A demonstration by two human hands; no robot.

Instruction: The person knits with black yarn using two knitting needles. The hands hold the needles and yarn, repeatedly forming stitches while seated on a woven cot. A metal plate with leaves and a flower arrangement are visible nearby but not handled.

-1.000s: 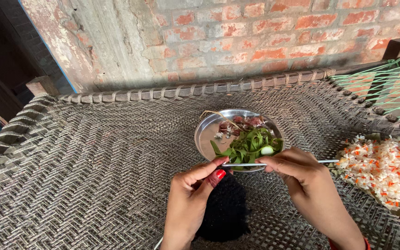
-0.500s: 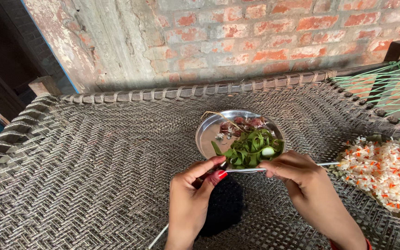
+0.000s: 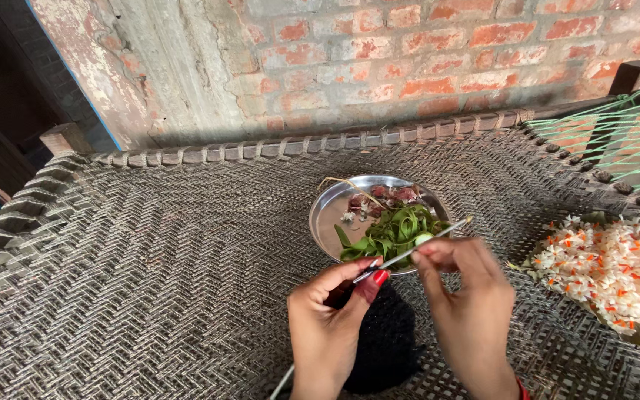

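Landmark: steel plate (image 3: pixel 327 222), on the woven cot (image 3: pixel 150 281).

Left hand (image 3: pixel 331 326): just below the plate's near rim, thumb and forefinger pinched on the lower part of a long thin needle (image 3: pixel 409 252).

Needle: runs slantwise up to the right, over the plate's near rim; white thread (image 3: pixel 281 381) trails from below the left hand.

Green leaves (image 3: pixel 390 233): in the plate, near half.

Right hand (image 3: pixel 468 311): below-right of the plate, fingertips pinched on the needle's middle.

Pile of white and orange flowers (image 3: pixel 612 267): well right of the plate.

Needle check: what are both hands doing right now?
Left hand and right hand pinch thin needle. Steel plate of green leaves just beyond.
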